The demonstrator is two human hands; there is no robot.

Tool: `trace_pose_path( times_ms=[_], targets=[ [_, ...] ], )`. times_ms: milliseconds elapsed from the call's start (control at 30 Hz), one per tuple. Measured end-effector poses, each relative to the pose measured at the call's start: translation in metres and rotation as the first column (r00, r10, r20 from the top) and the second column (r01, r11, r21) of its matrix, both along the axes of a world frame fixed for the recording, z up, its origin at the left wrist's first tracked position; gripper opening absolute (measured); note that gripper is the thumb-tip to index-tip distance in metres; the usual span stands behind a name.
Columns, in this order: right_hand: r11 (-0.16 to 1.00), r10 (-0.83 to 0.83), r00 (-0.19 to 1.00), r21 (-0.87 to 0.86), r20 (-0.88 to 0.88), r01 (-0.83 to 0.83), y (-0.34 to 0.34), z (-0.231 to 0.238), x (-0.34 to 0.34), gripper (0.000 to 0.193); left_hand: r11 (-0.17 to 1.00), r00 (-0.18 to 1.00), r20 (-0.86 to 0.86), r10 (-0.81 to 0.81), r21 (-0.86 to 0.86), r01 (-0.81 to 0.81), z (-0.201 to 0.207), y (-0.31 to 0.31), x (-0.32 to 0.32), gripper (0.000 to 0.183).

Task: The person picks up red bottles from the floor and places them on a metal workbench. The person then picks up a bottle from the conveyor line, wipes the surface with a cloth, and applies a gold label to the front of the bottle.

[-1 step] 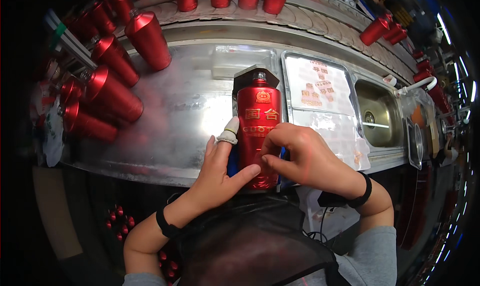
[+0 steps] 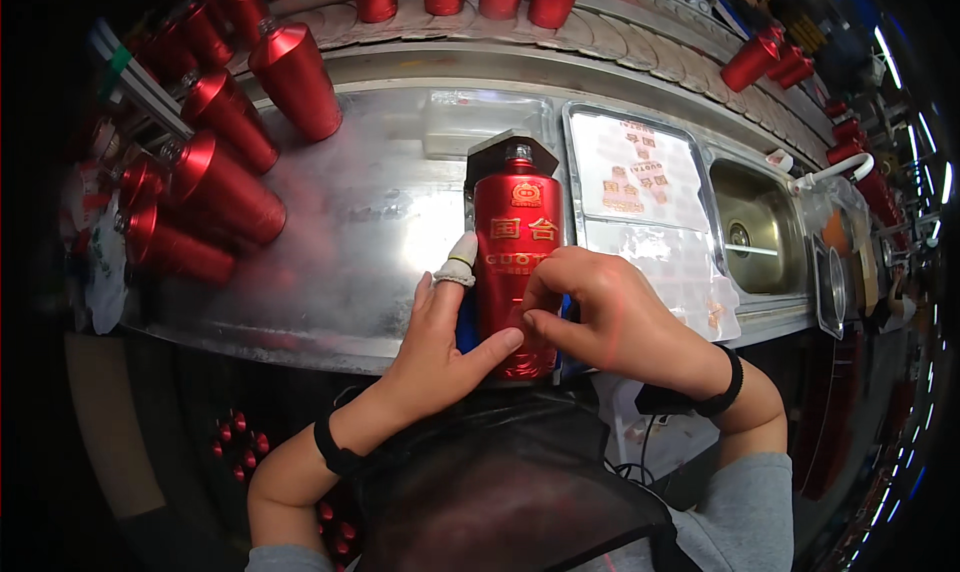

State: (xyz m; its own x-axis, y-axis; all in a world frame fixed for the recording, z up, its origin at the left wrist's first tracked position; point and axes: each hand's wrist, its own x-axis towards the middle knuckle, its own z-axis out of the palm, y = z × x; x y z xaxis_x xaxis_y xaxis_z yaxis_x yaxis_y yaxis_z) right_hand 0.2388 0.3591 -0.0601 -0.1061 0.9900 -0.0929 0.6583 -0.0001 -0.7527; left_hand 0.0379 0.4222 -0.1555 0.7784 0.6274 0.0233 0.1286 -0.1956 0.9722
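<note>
One glossy-red, round-shouldered, metallic-coated bottle (image 2: pixel 515 207) is laid neck-away by the flat silvery steel bench's edge (image 2: pixel 300 344) | flanked by spread bare left hand (image 2: pixel 437 342) | bare right hand (image 2: pixel 610 307) curled; pinch cannot be told, contact hidden | bottle could be rolled by uneven pressure.

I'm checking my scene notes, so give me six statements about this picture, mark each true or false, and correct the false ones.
1. The left hand touches a red bottle. True.
2. The right hand is down in the sink. False: it is over the lower part of the bottle.
3. A white covering is on one finger of the left hand. True.
4. A printed sheet lies left of the bottle. False: it lies to the right.
5. Both wrists wear black bands. True.
6. The bottle's neck points toward the person. False: it points away.
</note>
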Motion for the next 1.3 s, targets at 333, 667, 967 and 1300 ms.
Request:
trace_pose_path(
  times_ms=[333,667,967,1300],
  targets=[
    [0.908,-0.380,0.918,-0.233,-0.115,0.347,-0.018,-0.008,-0.003,0.031,0.998,0.998,0.010,0.057,0.013,-0.057,0.000,0.000,0.005,0.096],
    [0.896,-0.425,0.888,-0.218,-0.173,0.386,-0.036,-0.034,-0.009,0.059,0.986,0.992,0.124,0.040,-0.165,-0.020,-0.002,0.001,0.006,0.093],
    [0.907,-0.405,0.893,-0.211,-0.197,0.365,-0.035,-0.034,-0.010,0.060,0.987,0.996,0.087,0.023,-0.161,-0.009,0.000,0.002,0.002,0.096],
    [0.901,-0.420,0.874,-0.224,-0.245,0.370,-0.034,-0.032,-0.011,0.057,0.978,0.991,0.133,0.005,-0.206,0.023,0.004,0.005,0.003,0.096]
  ],
)
